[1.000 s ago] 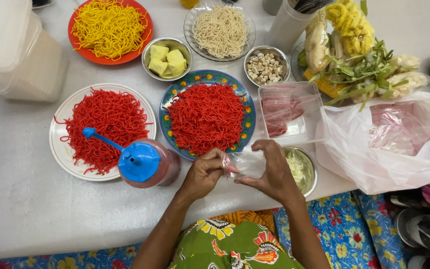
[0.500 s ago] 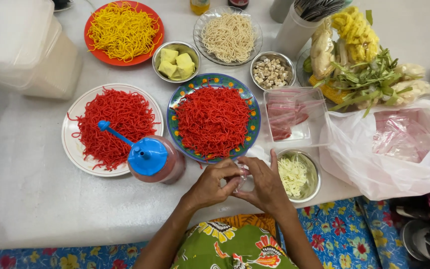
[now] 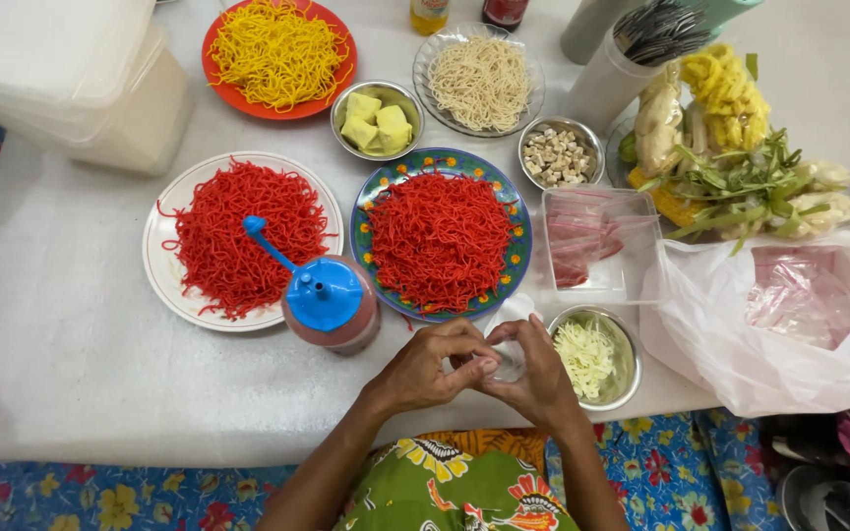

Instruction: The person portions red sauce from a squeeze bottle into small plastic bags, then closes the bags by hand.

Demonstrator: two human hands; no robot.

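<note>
Though mostly hidden, small clear bag upright.

Small clear plastic bag, thin and crumpled, pinched between both hands right at the near bench edge, just in front of the patterned plate w/ red noodles. Mostly hidden by the fingers, only a whitish see-through bit pokes out on top. Can't tell what's inside, if anything.

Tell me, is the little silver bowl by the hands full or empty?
Partly full. The small metal bowl holds a loose heap of pale shreds, with bare metal showing on its right side.
</note>
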